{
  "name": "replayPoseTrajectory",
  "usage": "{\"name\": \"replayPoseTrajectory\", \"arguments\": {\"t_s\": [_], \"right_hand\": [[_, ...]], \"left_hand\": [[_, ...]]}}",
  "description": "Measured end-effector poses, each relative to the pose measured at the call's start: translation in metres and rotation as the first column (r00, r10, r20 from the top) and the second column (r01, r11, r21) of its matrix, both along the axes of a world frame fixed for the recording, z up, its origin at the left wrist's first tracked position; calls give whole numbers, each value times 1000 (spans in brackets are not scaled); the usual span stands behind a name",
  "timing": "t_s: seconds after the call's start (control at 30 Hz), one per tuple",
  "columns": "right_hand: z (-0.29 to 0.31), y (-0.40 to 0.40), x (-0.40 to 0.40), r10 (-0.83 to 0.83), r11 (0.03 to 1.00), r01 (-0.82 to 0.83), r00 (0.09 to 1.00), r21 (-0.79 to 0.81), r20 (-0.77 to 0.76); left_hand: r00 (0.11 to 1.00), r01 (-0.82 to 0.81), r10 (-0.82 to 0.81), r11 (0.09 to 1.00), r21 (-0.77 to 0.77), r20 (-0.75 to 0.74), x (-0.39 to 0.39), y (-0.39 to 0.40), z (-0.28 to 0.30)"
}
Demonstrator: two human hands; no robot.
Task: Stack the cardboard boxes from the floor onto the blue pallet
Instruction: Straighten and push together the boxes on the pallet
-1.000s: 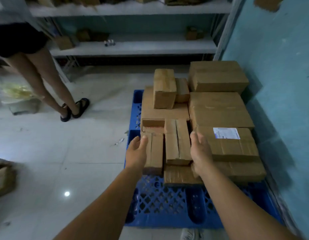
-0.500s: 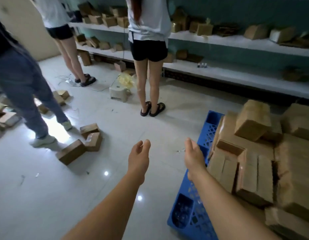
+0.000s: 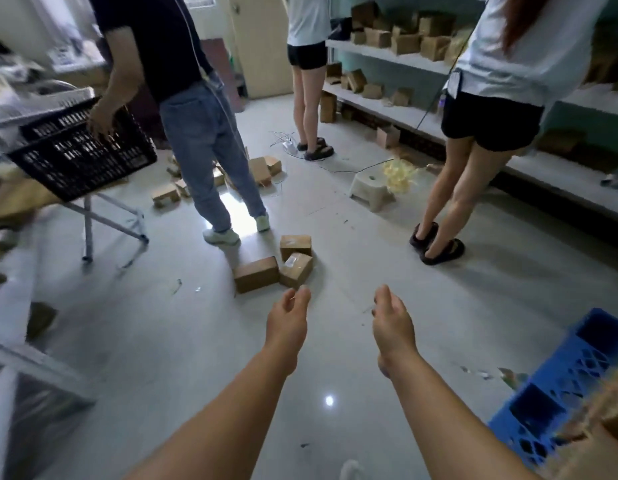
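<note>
- Your left hand [image 3: 287,323] reaches forward over the floor [image 3: 162,341] with fingers loosely extended and holding nothing; its fingertips sit just short of the nearest boxes as the view shows them.
- Your right hand [image 3: 392,323] is stretched out beside it, fingers relaxed and slightly bent, also holding nothing.
- Three cardboard boxes [image 3: 276,263] lie in a tight cluster on the floor just ahead of your left hand: a longer one at the front left, a smaller tilted one touching it on the right, and a third behind them.
- More scattered boxes [image 3: 262,169] lie farther off on the floor, around the feet of a person in jeans [image 3: 203,140].
- The blue pallet [image 3: 560,386] shows only its corner at your lower right, with the blurred edge of stacked cardboard [image 3: 609,427] on it.
- The person in jeans has a hand on a black crate [image 3: 82,154], which rests tilted on a folding bench [image 3: 106,216] at your left.
- Two people in dark shorts stand facing the wall shelves [image 3: 397,58], which carry further boxes.
- A small white stool [image 3: 371,187] stands on the floor between them, with a yellowish bundle [image 3: 401,174] just beside it.
</note>
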State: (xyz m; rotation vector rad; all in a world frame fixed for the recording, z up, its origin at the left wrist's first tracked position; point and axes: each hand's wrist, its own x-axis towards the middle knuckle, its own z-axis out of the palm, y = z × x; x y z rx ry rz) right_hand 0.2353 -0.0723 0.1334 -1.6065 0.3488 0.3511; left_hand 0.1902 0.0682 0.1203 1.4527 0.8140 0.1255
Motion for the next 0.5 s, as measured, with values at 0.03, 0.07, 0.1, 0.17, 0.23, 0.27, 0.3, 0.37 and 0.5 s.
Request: {"name": "replayPoseTrajectory", "arguments": {"t_s": [0.03,0.07,0.1,0.17,0.23,0.27,0.3,0.37,0.5], "right_hand": [[0,9,12,24,1000,-24,1000,6,-7],[0,18,25,47,999,-47,999,11,-13],[0,27,38,69,998,-69,997,13,-19],[-1,44,64,122,993,-122,992,7,-24],[-2,63,89,171,985,-171,985,2,-22],[-3,73,101,192,981,-192,981,3,-25],[-5,83,111,212,977,-212,977,5,-32],[-7,104,127,252,968,-252,967,-2,-46],[-8,157,158,310,950,-311,949,0,-62]], "left_hand": [[1000,-24,24,1000,-8,-1,10,8,-1],[999,-49,49,999,-12,-6,21,16,-2],[997,-74,74,997,-15,-13,32,24,-3],[992,-122,121,992,-17,-24,51,40,-4],[986,-166,165,986,-22,-34,67,56,-6],[982,-183,182,983,-24,-42,75,65,-8],[979,-198,196,980,-27,-54,80,75,-10],[969,-240,237,970,-37,-69,89,93,-14],[944,-324,319,945,-44,-85,110,139,-21]]}}
